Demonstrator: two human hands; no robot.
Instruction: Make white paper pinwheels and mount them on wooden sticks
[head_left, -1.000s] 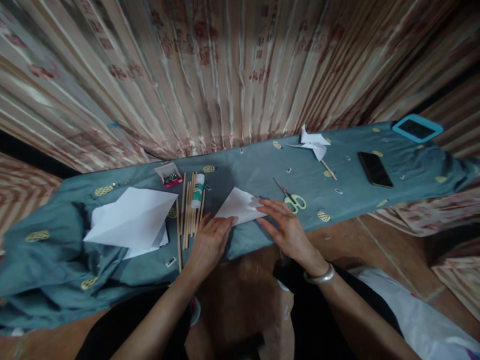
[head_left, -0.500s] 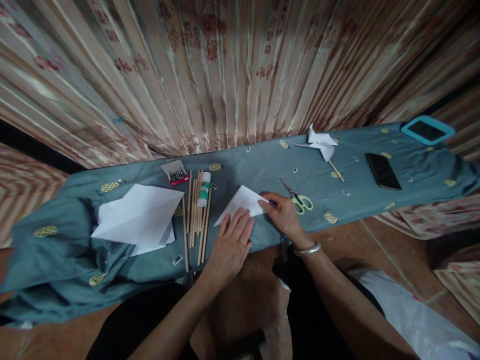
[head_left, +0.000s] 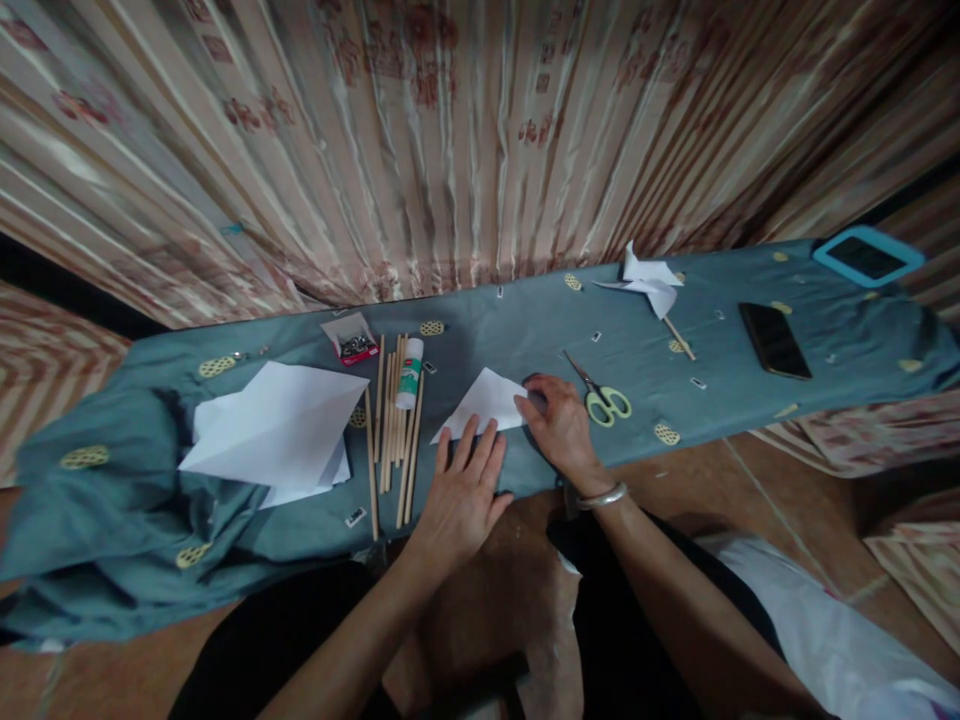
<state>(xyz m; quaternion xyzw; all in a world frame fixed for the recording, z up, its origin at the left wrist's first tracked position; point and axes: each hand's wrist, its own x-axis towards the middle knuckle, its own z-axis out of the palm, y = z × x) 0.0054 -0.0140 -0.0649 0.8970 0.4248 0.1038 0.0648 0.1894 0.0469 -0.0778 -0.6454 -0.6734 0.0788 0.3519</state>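
A folded white sheet of paper [head_left: 486,398], triangular in outline, lies on the cloth-covered bench in front of me. My left hand [head_left: 466,490] lies flat with fingers spread, its fingertips on the paper's near edge. At the paper's right corner, my right hand [head_left: 559,420] pinches it between thumb and fingers. Just right of that hand are scissors [head_left: 600,395] with light green handles, blades pointing away. Left of the paper lie several thin wooden sticks [head_left: 386,430], with a green and white glue stick [head_left: 409,375] on top of them.
More white paper sheets [head_left: 274,430] lie at the left. Behind the sticks sits a small open box [head_left: 351,338] of metal pieces. Farther right are a paper pinwheel [head_left: 646,282] on a stick, a dark phone [head_left: 775,340] and a blue-framed device [head_left: 868,256]. A curtain [head_left: 450,150] hangs behind.
My left hand has slid down to the paper's near edge with fingers more spread. The right hand still grips the right corner, its fingers slightly higher. The whole view has shifted slightly.
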